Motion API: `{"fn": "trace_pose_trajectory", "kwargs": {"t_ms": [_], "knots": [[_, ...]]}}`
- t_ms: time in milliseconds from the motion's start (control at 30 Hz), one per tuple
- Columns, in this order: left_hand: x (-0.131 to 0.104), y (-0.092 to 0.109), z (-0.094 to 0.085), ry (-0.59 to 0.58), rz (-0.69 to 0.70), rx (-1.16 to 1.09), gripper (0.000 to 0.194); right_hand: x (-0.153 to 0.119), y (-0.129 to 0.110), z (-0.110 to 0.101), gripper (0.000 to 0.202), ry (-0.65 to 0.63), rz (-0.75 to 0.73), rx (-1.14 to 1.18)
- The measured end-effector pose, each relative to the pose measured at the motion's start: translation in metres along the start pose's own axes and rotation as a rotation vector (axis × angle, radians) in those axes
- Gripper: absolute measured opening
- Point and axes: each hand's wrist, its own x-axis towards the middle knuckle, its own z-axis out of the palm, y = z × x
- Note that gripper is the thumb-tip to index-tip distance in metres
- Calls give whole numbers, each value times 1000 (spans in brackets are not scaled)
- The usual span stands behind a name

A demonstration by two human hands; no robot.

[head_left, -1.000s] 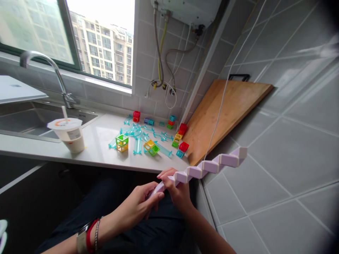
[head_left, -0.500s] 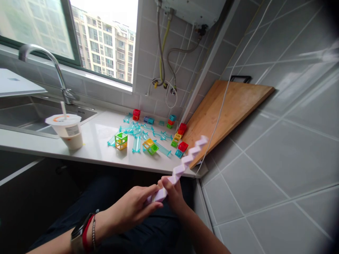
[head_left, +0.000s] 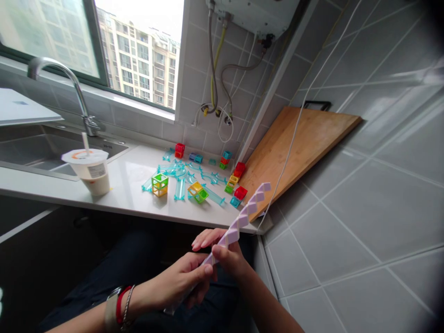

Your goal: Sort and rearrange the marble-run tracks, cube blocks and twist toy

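Observation:
A lavender twisty snake puzzle (head_left: pixel 243 220) slants up and to the right in front of me, its upper wedges in a zigzag. My left hand (head_left: pixel 180 282) is closed around its lower part, thumb on top. A pale end pokes out below that hand, dim against my dark trousers. My right hand (head_left: pixel 229 256) holds the puzzle further up, its thumb pressed on the near side and its fingers stretched out behind. Past the hands, on the white counter (head_left: pixel 128 203), lie clear teal track pieces (head_left: pixel 179 188) and coloured cube frames (head_left: pixel 160 185).
A lidded drink cup with a straw (head_left: pixel 90 173) stands left of the track pieces. Beyond it are the sink (head_left: pixel 45 148) and a tap (head_left: pixel 78 88). A wooden board (head_left: pixel 298 148) leans against the tiled wall at right, with a white cable (head_left: pixel 294 125) hanging across it.
The snake puzzle has rolled, so its wedges show a different side. My left wrist has turned, hiding most of the watch face. My right fingers have stretched out to the left behind the puzzle.

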Motion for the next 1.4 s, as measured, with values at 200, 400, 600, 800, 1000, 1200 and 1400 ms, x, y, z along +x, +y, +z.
{"fn": "trace_pose_trajectory", "kwargs": {"t_ms": [200,400,600,800,1000,1200,1400], "knots": [[10,-11,-9,333,-35,147,54,-8,3,17,26,323,114,-367],[9,-4,-6,348,-26,156,51,-6,2,22,25,429,76,-452],[2,6,-1,282,71,163,48,-4,-10,8,26,405,-14,-425],[-3,7,2,147,12,55,50,-6,-2,-8,44,179,-52,-740],[-6,13,-5,217,130,468,46,-5,1,-6,60,86,53,-714],[-6,8,-17,285,224,757,32,0,7,6,60,208,456,-252],[-4,6,-22,308,197,680,35,1,13,1,65,227,334,-312]]}}
